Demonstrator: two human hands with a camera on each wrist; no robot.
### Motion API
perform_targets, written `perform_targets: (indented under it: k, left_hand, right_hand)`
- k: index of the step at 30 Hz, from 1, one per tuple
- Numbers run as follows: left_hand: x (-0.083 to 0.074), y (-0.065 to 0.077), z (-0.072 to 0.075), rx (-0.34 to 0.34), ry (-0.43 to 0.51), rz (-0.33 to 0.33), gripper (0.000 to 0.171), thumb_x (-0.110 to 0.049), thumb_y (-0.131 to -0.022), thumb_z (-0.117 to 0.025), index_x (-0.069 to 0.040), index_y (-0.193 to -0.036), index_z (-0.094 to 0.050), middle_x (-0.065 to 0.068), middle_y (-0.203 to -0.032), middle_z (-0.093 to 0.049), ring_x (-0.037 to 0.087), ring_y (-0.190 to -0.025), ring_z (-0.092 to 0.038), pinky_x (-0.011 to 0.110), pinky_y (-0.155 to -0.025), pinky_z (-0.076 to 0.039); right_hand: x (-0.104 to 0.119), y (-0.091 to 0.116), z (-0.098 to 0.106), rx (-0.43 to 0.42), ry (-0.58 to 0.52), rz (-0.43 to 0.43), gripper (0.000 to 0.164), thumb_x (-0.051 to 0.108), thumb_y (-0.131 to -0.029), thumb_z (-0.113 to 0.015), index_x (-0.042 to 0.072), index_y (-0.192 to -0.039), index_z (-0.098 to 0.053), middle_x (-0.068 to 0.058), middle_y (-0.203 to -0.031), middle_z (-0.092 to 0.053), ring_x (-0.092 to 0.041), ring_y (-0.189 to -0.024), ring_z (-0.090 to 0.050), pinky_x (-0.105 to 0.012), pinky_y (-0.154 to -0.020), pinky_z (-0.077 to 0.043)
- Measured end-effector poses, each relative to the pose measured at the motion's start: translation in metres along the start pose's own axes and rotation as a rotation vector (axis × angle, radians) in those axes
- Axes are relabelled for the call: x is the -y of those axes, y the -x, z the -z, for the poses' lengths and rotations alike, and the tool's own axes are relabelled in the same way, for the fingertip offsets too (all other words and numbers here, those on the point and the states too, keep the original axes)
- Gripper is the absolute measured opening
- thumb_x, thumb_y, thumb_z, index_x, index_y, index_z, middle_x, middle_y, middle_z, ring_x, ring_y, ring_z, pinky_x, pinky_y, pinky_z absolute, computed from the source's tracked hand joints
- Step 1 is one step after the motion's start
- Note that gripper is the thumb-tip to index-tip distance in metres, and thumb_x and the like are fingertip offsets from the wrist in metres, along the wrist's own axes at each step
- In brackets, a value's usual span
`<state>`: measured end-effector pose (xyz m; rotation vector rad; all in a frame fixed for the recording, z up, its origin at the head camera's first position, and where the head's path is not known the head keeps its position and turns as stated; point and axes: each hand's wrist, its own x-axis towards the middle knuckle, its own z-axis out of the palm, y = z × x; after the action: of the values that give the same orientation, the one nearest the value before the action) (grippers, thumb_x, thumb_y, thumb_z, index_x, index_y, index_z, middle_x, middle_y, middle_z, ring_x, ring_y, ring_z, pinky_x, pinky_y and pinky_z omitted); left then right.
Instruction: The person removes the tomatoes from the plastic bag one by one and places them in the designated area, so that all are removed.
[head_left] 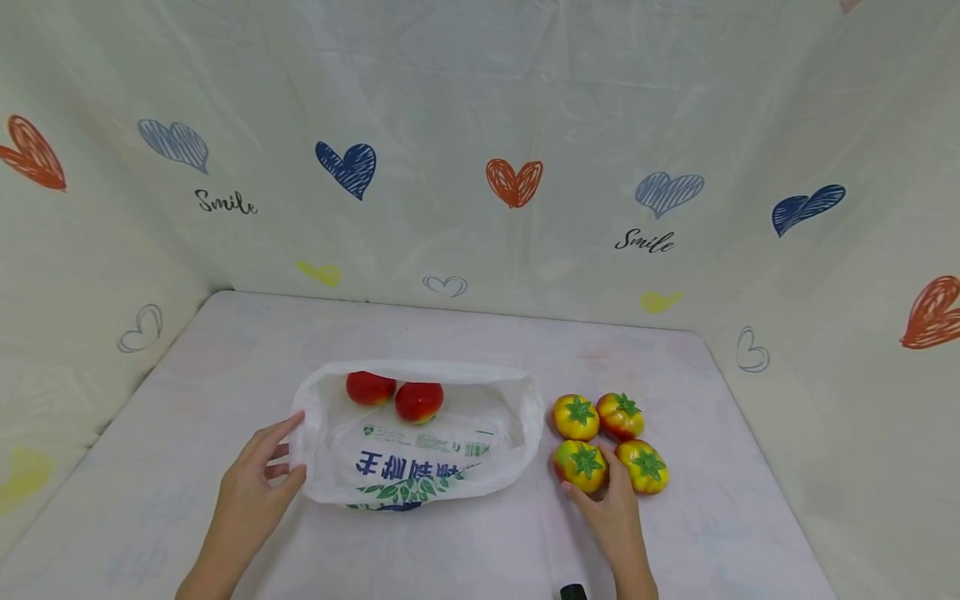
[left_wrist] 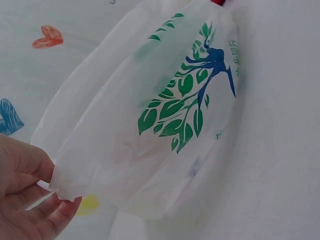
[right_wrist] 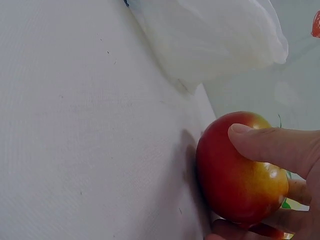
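Observation:
A white plastic bag [head_left: 420, 450] with green leaves and blue lettering lies with its mouth spread wide. Two red tomatoes [head_left: 418, 402] rest inside it, toward the back. My left hand [head_left: 251, 487] holds the bag's left rim; in the left wrist view its fingers [left_wrist: 42, 212] pinch the plastic edge. To the right of the bag, my right hand [head_left: 617, 508] grips a red-and-yellow tomato [head_left: 577, 460] with a green leafy top. The right wrist view shows the thumb [right_wrist: 272, 145] across this tomato [right_wrist: 230, 175], which sits at the table surface.
Three more tomatoes, at back left [head_left: 576, 417], back right [head_left: 621, 415] and front right [head_left: 647, 468], sit close around the gripped one. A dark cap-like object [head_left: 573, 592] pokes in at the bottom edge. A heart-printed curtain [head_left: 450, 100] surrounds the white table [head_left: 420, 325].

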<state>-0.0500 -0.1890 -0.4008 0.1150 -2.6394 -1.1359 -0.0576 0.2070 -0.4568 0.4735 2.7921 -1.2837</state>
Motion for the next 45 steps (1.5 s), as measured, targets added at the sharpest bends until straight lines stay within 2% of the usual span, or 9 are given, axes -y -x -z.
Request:
perform_targets:
  k: [2, 7, 10, 16, 24, 28, 31, 37, 45]
  left_hand:
    - [0.000, 0.000, 0.000, -0.010, 0.006, -0.011, 0.058, 0.006, -0.076, -0.065, -0.006, -0.131, -0.051, 0.016, -0.122, -0.054, -0.010, -0.086, -0.046, -0.007, -0.068, -0.035]
    - [0.000, 0.000, 0.000, -0.020, 0.021, -0.028, 0.057, 0.007, -0.075, -0.065, -0.006, -0.130, -0.052, 0.016, -0.120, -0.055, -0.022, -0.084, -0.034, -0.007, -0.068, -0.036]
    - [0.000, 0.000, 0.000, -0.030, 0.033, -0.043, 0.057, 0.008, -0.074, -0.064, -0.005, -0.129, -0.053, 0.016, -0.119, -0.055, -0.022, -0.084, -0.035, -0.007, -0.068, -0.036]
    - [-0.001, -0.001, -0.001, -0.040, 0.045, -0.053, 0.057, 0.009, -0.074, -0.063, -0.004, -0.128, -0.053, 0.016, -0.119, -0.056, -0.023, -0.084, -0.036, -0.007, -0.069, -0.037]
    - [-0.002, 0.000, -0.001, -0.044, 0.040, -0.054, 0.057, 0.010, -0.073, -0.064, -0.003, -0.127, -0.054, 0.016, -0.118, -0.056, -0.022, -0.084, -0.036, -0.006, -0.068, -0.037]
    - [-0.002, 0.000, -0.001, -0.018, 0.001, -0.018, 0.058, 0.007, -0.074, -0.064, -0.005, -0.130, -0.052, 0.016, -0.120, -0.055, -0.004, -0.087, -0.050, -0.007, -0.067, -0.036]
    - [-0.002, -0.001, -0.001, -0.008, -0.013, -0.005, 0.058, 0.006, -0.075, -0.065, -0.006, -0.130, -0.051, 0.016, -0.121, -0.054, 0.003, -0.088, -0.052, -0.007, -0.067, -0.035]
    - [-0.001, 0.000, 0.000, -0.020, 0.008, -0.026, 0.058, 0.007, -0.074, -0.064, -0.005, -0.129, -0.052, 0.016, -0.120, -0.055, -0.021, -0.085, -0.034, -0.007, -0.067, -0.036]
    - [-0.001, 0.000, 0.001, -0.013, 0.000, -0.019, 0.058, 0.006, -0.075, -0.064, -0.006, -0.130, -0.052, 0.016, -0.121, -0.054, -0.017, -0.085, -0.039, -0.007, -0.068, -0.036]
  right_hand:
    - [0.000, 0.000, 0.000, 0.001, 0.009, 0.008, 0.080, 0.024, -0.080, -0.072, 0.002, -0.142, -0.027, -0.023, -0.143, -0.032, -0.037, -0.131, -0.033, -0.054, -0.106, -0.033]
    - [0.001, 0.000, 0.002, 0.000, 0.037, 0.035, 0.078, 0.021, -0.079, -0.073, 0.002, -0.141, -0.029, -0.023, -0.142, -0.033, -0.039, -0.131, -0.033, -0.056, -0.107, -0.029]
    - [0.003, 0.001, 0.003, -0.002, 0.052, 0.049, 0.076, 0.019, -0.079, -0.073, 0.003, -0.140, -0.030, -0.023, -0.140, -0.035, -0.039, -0.130, -0.033, -0.056, -0.108, -0.028]
    - [0.009, 0.005, 0.008, -0.029, 0.079, 0.093, 0.072, 0.012, -0.079, -0.072, 0.003, -0.139, -0.034, -0.022, -0.136, -0.039, -0.036, -0.120, -0.043, -0.051, -0.096, -0.044]
    - [0.025, 0.012, 0.019, -0.046, 0.046, 0.024, 0.069, 0.011, -0.081, -0.070, 0.008, -0.140, -0.034, -0.019, -0.136, -0.041, -0.035, -0.120, -0.044, -0.051, -0.100, -0.042]
    - [0.032, 0.016, 0.022, -0.062, 0.012, 0.024, 0.067, 0.012, -0.081, -0.070, 0.010, -0.139, -0.036, -0.016, -0.136, -0.042, -0.033, -0.122, -0.044, -0.049, -0.102, -0.040]
    - [0.039, 0.019, 0.023, -0.082, -0.007, 0.045, 0.062, 0.013, -0.081, -0.070, 0.012, -0.136, -0.041, -0.013, -0.135, -0.046, -0.031, -0.121, -0.046, -0.048, -0.102, -0.041]
    - [0.050, 0.027, 0.020, -0.169, -0.027, 0.169, 0.048, 0.012, -0.077, -0.074, 0.011, -0.122, -0.056, -0.005, -0.120, -0.061, -0.022, -0.111, -0.056, -0.045, -0.093, -0.048]
    - [0.064, 0.030, 0.009, -0.146, -0.088, 0.281, 0.035, 0.009, -0.075, -0.075, 0.014, -0.108, -0.065, 0.001, -0.107, -0.067, -0.020, -0.098, -0.062, -0.037, -0.087, -0.053]
